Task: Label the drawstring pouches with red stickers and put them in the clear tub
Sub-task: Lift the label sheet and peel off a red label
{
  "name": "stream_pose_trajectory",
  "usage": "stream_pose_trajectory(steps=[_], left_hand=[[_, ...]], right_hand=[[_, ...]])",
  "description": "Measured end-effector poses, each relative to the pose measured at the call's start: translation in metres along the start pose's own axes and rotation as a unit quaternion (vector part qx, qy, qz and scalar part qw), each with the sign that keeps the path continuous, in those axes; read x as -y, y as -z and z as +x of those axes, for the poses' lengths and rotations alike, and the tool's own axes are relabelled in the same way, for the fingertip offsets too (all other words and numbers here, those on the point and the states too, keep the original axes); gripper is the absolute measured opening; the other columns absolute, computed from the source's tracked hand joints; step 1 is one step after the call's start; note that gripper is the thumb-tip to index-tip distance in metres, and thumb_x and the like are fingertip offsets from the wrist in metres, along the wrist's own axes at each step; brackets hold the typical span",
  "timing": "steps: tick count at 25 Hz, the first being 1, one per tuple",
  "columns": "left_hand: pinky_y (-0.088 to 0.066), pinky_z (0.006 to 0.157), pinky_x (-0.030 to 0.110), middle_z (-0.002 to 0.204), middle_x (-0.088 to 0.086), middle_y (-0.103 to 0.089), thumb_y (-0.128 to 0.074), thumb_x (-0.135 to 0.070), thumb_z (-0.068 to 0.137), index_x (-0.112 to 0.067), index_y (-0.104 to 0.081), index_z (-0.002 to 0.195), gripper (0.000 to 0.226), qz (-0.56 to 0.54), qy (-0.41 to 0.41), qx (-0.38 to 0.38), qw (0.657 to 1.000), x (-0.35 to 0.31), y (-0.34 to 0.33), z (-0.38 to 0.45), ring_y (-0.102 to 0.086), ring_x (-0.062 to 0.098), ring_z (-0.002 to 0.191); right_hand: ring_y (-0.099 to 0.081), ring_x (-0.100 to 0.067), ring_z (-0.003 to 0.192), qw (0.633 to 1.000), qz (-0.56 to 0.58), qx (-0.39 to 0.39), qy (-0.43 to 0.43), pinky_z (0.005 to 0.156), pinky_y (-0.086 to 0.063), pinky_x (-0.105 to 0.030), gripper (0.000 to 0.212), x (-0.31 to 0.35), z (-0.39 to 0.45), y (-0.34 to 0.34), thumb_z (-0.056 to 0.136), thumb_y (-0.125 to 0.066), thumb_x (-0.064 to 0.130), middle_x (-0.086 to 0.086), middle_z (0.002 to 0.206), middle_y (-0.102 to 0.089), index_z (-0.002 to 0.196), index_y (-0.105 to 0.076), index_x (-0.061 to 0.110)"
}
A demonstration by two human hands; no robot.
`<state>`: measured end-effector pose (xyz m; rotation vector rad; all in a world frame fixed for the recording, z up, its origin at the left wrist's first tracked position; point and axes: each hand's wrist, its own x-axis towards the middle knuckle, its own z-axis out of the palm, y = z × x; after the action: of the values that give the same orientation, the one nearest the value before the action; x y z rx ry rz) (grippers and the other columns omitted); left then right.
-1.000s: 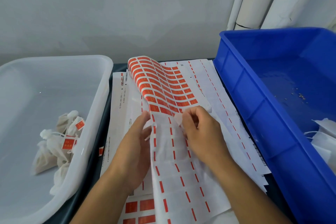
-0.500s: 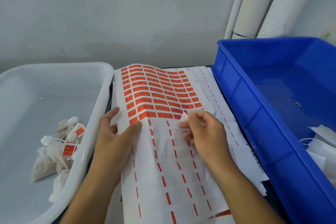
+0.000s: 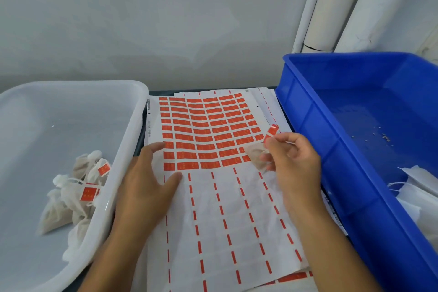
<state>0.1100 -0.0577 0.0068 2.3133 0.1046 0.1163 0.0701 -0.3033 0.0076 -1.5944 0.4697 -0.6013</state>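
Observation:
A sheet of red stickers lies flat between two tubs, its near half stripped to white backing. My left hand presses flat on the sheet's left side, fingers straight. My right hand is raised over the sheet's right edge and pinches one peeled red sticker at its fingertips, while a small white drawstring pouch is tucked in the same fingers. The clear tub on the left holds several pouches with red stickers.
A blue crate stands on the right with white unlabelled pouches in its near corner. More used sticker sheets lie under the top one. A grey wall and white pipes stand behind.
The curled sheet has been laid flat. My right hand has peeled a red sticker off and lifted it to the right. My left hand moved onto the sheet's left side.

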Motion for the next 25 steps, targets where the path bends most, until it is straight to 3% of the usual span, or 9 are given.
stream_pose_trajectory(steps=[3, 7, 11, 13, 15, 17, 21, 25], left_hand=[[-0.059, 0.083, 0.046, 0.124, -0.023, -0.05, -0.083, -0.046, 0.077, -0.058, -0.037, 0.126, 0.068, 0.046, -0.009, 0.0, 0.999, 0.006, -0.003, 0.0, -0.051, 0.004, 0.091], [-0.055, 0.091, 0.05, 0.139, -0.015, -0.055, -0.08, -0.042, 0.082, -0.055, -0.04, 0.131, 0.065, 0.066, -0.031, 0.009, 0.997, 0.012, -0.005, -0.001, -0.061, 0.011, 0.111], [-0.048, 0.101, 0.058, 0.154, -0.009, -0.042, -0.079, -0.047, 0.081, -0.051, -0.032, 0.14, 0.076, 0.113, -0.034, 0.014, 0.993, 0.011, -0.006, -0.002, -0.053, 0.025, 0.134], [-0.044, 0.105, 0.058, 0.161, -0.009, -0.032, -0.078, -0.049, 0.081, -0.052, -0.03, 0.141, 0.078, 0.12, -0.053, 0.003, 0.991, 0.006, -0.007, -0.004, -0.044, 0.027, 0.142], [-0.043, 0.107, 0.053, 0.161, -0.013, -0.03, -0.076, -0.05, 0.082, -0.054, -0.032, 0.141, 0.073, 0.094, -0.09, 0.016, 0.991, -0.002, -0.011, -0.009, -0.042, 0.022, 0.143], [-0.045, 0.106, 0.048, 0.158, -0.019, -0.033, -0.073, -0.052, 0.084, -0.054, -0.034, 0.14, 0.069, 0.073, -0.108, 0.044, 0.99, -0.007, -0.017, -0.016, -0.043, 0.016, 0.141], [-0.046, 0.106, 0.043, 0.152, -0.024, -0.039, -0.07, -0.054, 0.086, -0.053, -0.037, 0.139, 0.063, 0.052, -0.115, 0.067, 0.99, -0.009, -0.022, -0.021, -0.046, 0.01, 0.136], [-0.047, 0.105, 0.042, 0.146, -0.027, -0.042, -0.069, -0.053, 0.087, -0.052, -0.04, 0.138, 0.058, 0.03, -0.104, 0.069, 0.992, -0.012, -0.019, -0.022, -0.047, 0.004, 0.13]], right_hand=[[-0.071, 0.006, 0.087, 0.999, 0.0, -0.034, -0.004, 0.063, -0.058, -0.018, 0.029, -0.001, 0.009, 0.006, 0.09, -0.071, 0.046, 0.032, 0.095, -0.071, 0.116, -0.059, 0.048], [-0.065, 0.014, 0.097, 1.0, -0.024, 0.002, 0.01, 0.075, -0.058, -0.023, 0.031, -0.004, 0.008, 0.004, 0.089, -0.07, 0.054, 0.04, 0.101, -0.067, 0.118, -0.059, 0.051], [-0.066, 0.013, 0.099, 0.993, -0.081, 0.069, 0.051, 0.071, -0.057, -0.016, 0.028, -0.006, -0.001, -0.003, 0.09, -0.068, 0.056, 0.039, 0.106, -0.067, 0.116, -0.061, 0.047], [-0.063, 0.019, 0.097, 0.982, -0.131, 0.1, 0.092, 0.069, -0.053, -0.006, 0.021, -0.006, -0.005, -0.006, 0.091, -0.068, 0.055, 0.045, 0.101, -0.065, 0.109, -0.062, 0.048], [-0.055, 0.031, 0.092, 0.963, -0.191, 0.126, 0.146, 0.069, -0.039, 0.007, 0.019, -0.005, -0.01, -0.01, 0.089, -0.066, 0.053, 0.052, 0.093, -0.058, 0.107, -0.061, 0.049], [-0.055, 0.029, 0.086, 0.944, -0.236, 0.134, 0.186, 0.072, -0.034, 0.011, 0.025, -0.008, -0.01, -0.013, 0.088, -0.065, 0.051, 0.046, 0.104, -0.054, 0.112, -0.065, 0.043], [-0.057, 0.017, 0.097, 0.934, -0.248, 0.202, 0.158, 0.091, -0.043, -0.005, 0.036, -0.014, -0.01, -0.014, 0.088, -0.063, 0.051, 0.031, 0.116, -0.06, 0.119, -0.07, 0.035], [-0.062, 0.014, 0.096, 0.944, -0.227, 0.197, 0.134, 0.083, -0.046, -0.002, 0.03, -0.012, -0.011, -0.016, 0.088, -0.067, 0.048, 0.032, 0.115, -0.063, 0.117, -0.069, 0.037]])
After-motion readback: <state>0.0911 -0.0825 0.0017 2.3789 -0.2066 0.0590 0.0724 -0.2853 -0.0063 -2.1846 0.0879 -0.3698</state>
